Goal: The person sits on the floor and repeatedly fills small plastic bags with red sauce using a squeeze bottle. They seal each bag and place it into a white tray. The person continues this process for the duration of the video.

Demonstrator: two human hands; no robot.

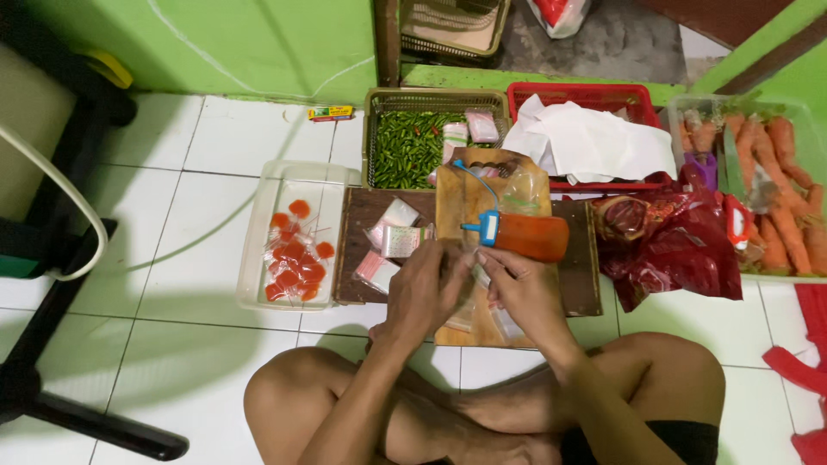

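A person is seen from above, seated cross-legged on a white tiled floor, with both hands brought together over a light wooden cutting board [469,202] that lies on a darker wooden board [362,250]. The left hand [424,288] and the right hand [521,288] are curled narrowly around a small clear plastic packet [475,274], pinched between the fingertips just above the board; what it contains cannot be told. Such a packet is best gripped close to its mouth and kept level so nothing spills. An orange sealing tool with a blue end [521,234] lies just beyond the hands. A clear tub [258,250] to the left holds finished packets of red paste [295,254]. An olive basket [379,103] holds green chillies [405,148], a red basket [603,93] holds white paper [594,138], and a clear crate [680,108] holds carrots [788,189].
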